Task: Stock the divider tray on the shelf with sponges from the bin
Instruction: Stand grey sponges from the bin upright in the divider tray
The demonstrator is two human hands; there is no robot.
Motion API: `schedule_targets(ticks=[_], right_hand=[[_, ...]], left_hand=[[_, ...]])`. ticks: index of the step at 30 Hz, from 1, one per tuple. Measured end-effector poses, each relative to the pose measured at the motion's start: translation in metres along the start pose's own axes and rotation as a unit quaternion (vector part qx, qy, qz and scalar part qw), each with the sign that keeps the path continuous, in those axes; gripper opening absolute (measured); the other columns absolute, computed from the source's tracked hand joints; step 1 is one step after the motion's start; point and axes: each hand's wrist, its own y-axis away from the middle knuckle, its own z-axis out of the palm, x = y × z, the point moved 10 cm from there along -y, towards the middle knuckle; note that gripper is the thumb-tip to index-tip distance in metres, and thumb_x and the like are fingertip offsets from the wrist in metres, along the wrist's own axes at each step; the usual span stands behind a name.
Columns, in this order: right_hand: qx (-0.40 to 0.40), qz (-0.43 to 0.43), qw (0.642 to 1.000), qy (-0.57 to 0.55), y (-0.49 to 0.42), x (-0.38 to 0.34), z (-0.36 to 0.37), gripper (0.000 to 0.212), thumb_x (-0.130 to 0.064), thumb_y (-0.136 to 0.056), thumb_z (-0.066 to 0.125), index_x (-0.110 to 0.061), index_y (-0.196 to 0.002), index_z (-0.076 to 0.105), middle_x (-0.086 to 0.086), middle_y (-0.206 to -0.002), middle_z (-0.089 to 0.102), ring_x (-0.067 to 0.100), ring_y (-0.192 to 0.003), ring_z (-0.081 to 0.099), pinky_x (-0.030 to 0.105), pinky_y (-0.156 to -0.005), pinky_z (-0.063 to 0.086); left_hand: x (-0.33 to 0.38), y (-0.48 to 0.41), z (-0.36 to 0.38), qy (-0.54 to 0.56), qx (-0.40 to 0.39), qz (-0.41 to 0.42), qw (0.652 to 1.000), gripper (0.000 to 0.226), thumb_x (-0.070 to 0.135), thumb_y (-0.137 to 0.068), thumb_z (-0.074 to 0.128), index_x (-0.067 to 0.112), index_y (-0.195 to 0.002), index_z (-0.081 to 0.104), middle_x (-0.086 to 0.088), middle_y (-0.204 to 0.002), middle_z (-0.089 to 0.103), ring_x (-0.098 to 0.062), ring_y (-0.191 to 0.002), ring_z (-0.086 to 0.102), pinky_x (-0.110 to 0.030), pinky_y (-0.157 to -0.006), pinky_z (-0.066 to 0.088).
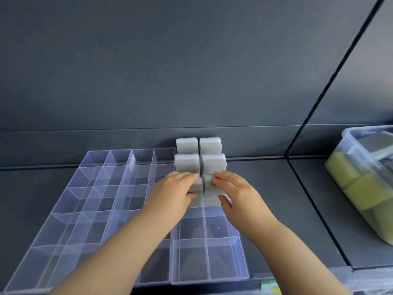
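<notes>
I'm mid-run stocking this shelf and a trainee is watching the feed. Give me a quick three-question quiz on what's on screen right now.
1. True or false: the grey sponges already standing are in the front row of the tray.
2. What do the left hand and the right hand each grip? A) nothing B) one sponge C) a lid
3. How many grey sponges stand free behind the hands?

Key: 1 false, they stand at the back, against the wall. 2 B. 3 four.
</notes>
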Motion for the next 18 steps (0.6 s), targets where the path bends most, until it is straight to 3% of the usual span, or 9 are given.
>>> schedule_targets(ticks=[6,10,12,18], right_hand=[[-0.011,-0.008,1.000,-0.003,0.003,0.001,0.002,0.052,0.009,-0.061,0.076,-0.006,-0.109,0.067,0.008,-0.117,0.065,0.028,-0.110,0.061,0.038,-0.093,0.040],[-0.047,-0.024,0.999,0.006,0.000,0.000,0.004,0.051,0.001,-0.066,0.076,-0.007,-0.115,0.063,0.007,-0.122,0.062,0.028,-0.115,0.057,0.036,-0.099,0.034],[-0.072,-0.020,0.997,-0.013,-0.002,0.001,0.002,0.047,-0.008,-0.076,0.071,-0.009,-0.122,0.059,0.005,-0.129,0.058,0.025,-0.123,0.051,0.030,-0.104,0.026],[-0.083,-0.008,0.995,-0.061,-0.007,0.003,-0.016,0.045,-0.022,-0.090,0.058,-0.016,-0.133,0.049,-0.002,-0.140,0.046,0.014,-0.134,0.035,0.015,-0.104,0.020]], left_hand=[[-0.003,0.001,0.005,0.000,0.034,-0.007,0.999,0.049,0.025,-0.091,0.058,0.025,-0.138,0.044,0.010,-0.139,0.046,-0.012,-0.130,0.038,-0.026,-0.100,0.035],[0.004,0.004,-0.003,-0.057,0.076,0.034,0.995,0.054,0.023,-0.059,0.087,0.018,-0.110,0.068,0.005,-0.105,0.069,-0.017,-0.096,0.065,-0.028,-0.067,0.053],[0.006,0.004,-0.005,-0.067,0.091,0.045,0.993,0.057,0.025,-0.052,0.090,0.017,-0.104,0.070,0.005,-0.099,0.070,-0.017,-0.088,0.067,-0.027,-0.063,0.054],[0.014,0.013,-0.024,-0.073,0.136,0.049,0.987,0.039,0.032,-0.074,0.075,0.015,-0.108,0.068,0.003,-0.104,0.068,-0.020,-0.094,0.065,-0.031,-0.069,0.053]])
